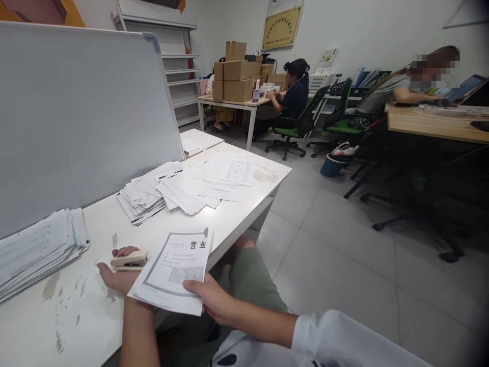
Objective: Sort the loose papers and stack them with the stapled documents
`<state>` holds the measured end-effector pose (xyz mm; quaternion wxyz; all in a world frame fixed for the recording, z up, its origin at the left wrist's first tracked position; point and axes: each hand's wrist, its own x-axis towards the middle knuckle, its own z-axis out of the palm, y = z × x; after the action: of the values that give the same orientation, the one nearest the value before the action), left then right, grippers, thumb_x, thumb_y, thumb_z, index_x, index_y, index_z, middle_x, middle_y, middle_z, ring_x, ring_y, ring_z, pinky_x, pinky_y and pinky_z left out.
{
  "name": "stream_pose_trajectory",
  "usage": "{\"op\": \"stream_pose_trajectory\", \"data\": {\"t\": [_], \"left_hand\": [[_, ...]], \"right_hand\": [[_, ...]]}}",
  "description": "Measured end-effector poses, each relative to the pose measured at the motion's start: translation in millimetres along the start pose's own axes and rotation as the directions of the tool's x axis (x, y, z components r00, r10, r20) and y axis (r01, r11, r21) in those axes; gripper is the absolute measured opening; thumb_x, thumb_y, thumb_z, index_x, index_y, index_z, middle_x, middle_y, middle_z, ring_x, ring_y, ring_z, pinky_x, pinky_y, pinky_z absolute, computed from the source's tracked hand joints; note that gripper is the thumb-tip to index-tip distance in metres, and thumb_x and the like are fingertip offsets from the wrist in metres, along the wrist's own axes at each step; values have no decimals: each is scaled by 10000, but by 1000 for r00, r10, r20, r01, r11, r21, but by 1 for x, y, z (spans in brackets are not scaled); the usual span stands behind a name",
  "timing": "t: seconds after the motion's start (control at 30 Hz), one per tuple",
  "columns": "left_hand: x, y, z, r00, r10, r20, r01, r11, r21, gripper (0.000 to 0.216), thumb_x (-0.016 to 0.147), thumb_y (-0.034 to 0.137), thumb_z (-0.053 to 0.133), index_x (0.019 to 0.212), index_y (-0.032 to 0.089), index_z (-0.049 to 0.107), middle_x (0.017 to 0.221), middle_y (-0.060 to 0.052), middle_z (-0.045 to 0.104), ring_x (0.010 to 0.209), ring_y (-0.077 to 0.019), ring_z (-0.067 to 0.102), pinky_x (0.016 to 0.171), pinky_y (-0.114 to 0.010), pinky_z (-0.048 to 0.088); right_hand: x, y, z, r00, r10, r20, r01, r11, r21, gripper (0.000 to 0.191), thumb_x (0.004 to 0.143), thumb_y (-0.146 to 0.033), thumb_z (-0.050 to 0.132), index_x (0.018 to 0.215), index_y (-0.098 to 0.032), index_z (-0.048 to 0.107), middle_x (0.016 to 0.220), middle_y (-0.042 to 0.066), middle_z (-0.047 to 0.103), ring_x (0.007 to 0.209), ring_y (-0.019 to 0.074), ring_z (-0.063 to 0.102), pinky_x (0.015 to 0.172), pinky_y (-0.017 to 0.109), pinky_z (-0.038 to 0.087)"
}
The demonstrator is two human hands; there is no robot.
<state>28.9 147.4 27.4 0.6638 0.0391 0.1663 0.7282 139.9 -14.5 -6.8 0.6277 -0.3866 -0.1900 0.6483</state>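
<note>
A cream stapler (130, 259) lies in my left hand (119, 275), just above the white table. The fingers curl behind the stapler, while the thumb sticks out to the side. My right hand (214, 298) pinches a printed paper (164, 262) by its lower right edge, thumb on top and the other fingers underneath. This paper has a dark patterned border, large characters at its top and a grey block. It is tilted over the table's front edge and covers part of my left wrist and the stapler's right end. Whether it is one sheet or more I cannot tell.
A loose heap of papers (147, 196) and scattered sheets lie farther along the table (183, 227). A thicker paper stack (42, 250) sits at left, beside a grey divider panel (84, 117). Cardboard boxes (239, 81), seated people, chairs and a blue bin (331, 166) stand beyond.
</note>
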Motion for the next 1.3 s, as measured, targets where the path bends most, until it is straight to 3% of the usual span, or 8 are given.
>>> {"op": "stream_pose_trajectory", "data": {"t": [0.17,0.27,0.4,0.57,0.7,0.93,1.1,1.3], "left_hand": [[3,-1,-6,999,-3,36,0,997,77,307,847,494,506,880,191,469,669,36,472,561,-75,523,532,-175,471],[1,-2,-10,999,3,38,-6,997,75,340,829,532,516,872,197,473,648,52,476,550,-68,514,531,-166,456],[-5,-4,-9,995,-57,-81,64,995,80,353,852,540,498,856,188,491,618,46,477,514,-63,492,521,-169,417],[-10,-7,-3,987,-68,-146,73,997,27,280,887,455,489,837,181,512,612,25,496,529,-72,509,534,-177,407],[-15,-10,2,989,-75,-125,87,992,92,249,870,429,517,837,183,535,594,28,489,524,-84,510,529,-196,402],[-18,-14,4,999,-35,15,30,971,235,297,805,376,618,680,187,426,525,65,426,460,-69,452,485,-196,381],[-14,-9,2,997,-75,13,69,962,263,384,832,427,577,626,201,344,451,81,332,373,-61,335,390,-186,271],[-17,-12,3,999,-40,4,36,938,346,455,836,535,563,624,206,330,442,79,310,369,-68,320,410,-205,306]], "right_hand": [[-3,-2,0,999,20,-41,-22,998,-57,528,609,-484,763,1015,-151,704,920,86,709,783,230,625,595,301,478],[-9,-4,-2,999,15,-45,-18,997,-72,521,593,-495,788,987,-164,707,936,81,718,887,257,642,772,381,519],[-14,-11,-11,996,44,-73,-52,993,-103,526,583,-472,812,996,-167,702,967,89,724,983,285,638,907,437,500],[-7,-23,-18,988,148,-49,-154,977,-150,411,651,-403,763,984,-168,707,902,81,725,912,274,653,814,405,546],[-1,-35,-16,983,179,-45,-185,968,-172,358,670,-336,738,985,-170,705,877,63,716,779,214,638,659,315,545],[7,-32,-4,985,171,-21,-172,980,-104,452,689,-322,701,1109,-156,669,849,57,702,560,137,536,387,220,360],[6,-17,-2,994,113,-13,-113,991,-67,513,699,-354,696,1176,-172,645,898,68,716,767,228,644,616,333,537],[4,-11,-5,993,122,-8,-122,990,-65,492,671,-408,734,1099,-172,675,905,71,718,897,273,651,803,420,542]]}}
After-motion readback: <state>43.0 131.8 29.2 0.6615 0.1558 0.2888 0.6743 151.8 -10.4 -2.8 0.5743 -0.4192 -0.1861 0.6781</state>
